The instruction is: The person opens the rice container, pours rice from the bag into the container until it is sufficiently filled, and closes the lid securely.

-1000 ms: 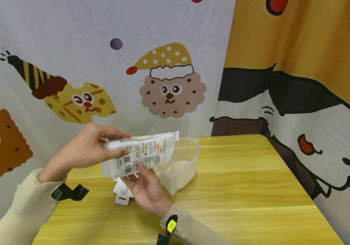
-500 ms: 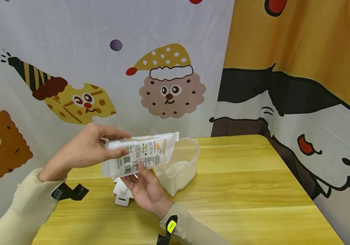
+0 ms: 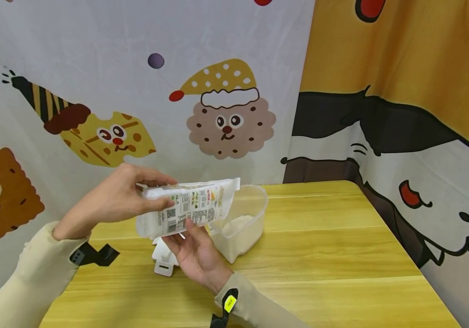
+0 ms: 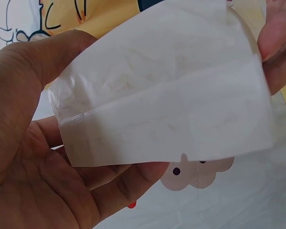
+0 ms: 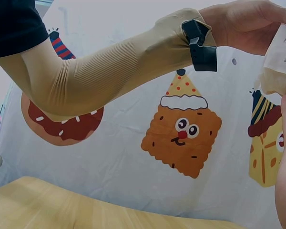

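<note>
A white printed plastic bag (image 3: 195, 205) is held tilted above the table, its right end overlapping the near-left rim of a clear plastic container (image 3: 234, 246) in the head view. My left hand (image 3: 121, 196) grips the bag's left end, thumb on the printed front and fingers over the top. My right hand (image 3: 201, 259) holds it from below, thumb against the front. The left wrist view shows the bag's bottom end as a plain white face (image 4: 167, 100). Inside the container lies a heap of fine white grains (image 3: 239, 223). The bag's mouth is hidden.
A white plastic piece with a slotted tab (image 3: 163, 262) lies on the wooden table (image 3: 320, 255), partly hidden below the bag. A curtain with cartoon prints (image 3: 234, 41) hangs directly behind the table and along its right side.
</note>
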A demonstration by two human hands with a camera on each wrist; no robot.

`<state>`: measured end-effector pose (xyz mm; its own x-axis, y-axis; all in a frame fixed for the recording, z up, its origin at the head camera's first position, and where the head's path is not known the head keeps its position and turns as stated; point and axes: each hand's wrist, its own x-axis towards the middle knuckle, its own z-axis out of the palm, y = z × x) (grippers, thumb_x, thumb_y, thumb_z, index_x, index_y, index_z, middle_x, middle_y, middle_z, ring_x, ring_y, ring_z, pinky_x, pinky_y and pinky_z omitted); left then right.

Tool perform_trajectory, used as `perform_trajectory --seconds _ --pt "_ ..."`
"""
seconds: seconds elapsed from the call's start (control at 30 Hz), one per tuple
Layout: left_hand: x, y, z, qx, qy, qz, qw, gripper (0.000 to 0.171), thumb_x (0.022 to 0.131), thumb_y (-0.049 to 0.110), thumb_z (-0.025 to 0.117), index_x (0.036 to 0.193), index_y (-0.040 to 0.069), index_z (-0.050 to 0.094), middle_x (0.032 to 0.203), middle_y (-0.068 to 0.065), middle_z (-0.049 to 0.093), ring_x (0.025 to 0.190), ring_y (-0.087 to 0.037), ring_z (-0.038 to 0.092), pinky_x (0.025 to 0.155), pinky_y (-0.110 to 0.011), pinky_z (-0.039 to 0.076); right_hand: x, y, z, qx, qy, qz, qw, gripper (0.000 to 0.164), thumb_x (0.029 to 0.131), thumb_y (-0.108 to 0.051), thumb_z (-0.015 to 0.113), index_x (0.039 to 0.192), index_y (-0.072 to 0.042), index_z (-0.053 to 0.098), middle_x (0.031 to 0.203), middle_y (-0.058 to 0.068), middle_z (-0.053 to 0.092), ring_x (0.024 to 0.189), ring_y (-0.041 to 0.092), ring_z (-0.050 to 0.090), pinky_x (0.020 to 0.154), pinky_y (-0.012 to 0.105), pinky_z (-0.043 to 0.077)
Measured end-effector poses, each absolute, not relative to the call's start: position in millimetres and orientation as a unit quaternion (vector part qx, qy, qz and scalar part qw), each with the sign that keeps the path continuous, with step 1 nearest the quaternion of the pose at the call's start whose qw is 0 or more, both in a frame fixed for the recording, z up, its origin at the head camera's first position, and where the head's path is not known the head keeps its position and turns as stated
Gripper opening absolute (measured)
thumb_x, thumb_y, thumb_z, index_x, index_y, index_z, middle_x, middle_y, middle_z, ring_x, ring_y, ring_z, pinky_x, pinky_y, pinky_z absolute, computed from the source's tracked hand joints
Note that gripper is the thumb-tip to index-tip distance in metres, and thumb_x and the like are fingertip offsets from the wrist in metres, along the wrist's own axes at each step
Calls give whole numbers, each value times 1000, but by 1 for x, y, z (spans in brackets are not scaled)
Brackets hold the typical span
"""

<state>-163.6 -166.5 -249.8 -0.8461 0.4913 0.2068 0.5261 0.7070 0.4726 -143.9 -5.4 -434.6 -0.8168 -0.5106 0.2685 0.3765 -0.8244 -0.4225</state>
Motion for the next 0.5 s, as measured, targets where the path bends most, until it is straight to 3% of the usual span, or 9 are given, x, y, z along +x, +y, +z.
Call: perform_trajectory --seconds 0.5 --pt "-165 -165 -248 -275 -923 -267 26 32 84 25 85 115 19 78 100 2 79 85 -13 70 66 -26 55 -144 -5 -434 -187 179 -937 234 49 106 -31 56 152 -32 39 148 -1 52 136 17 53 119 32 40"
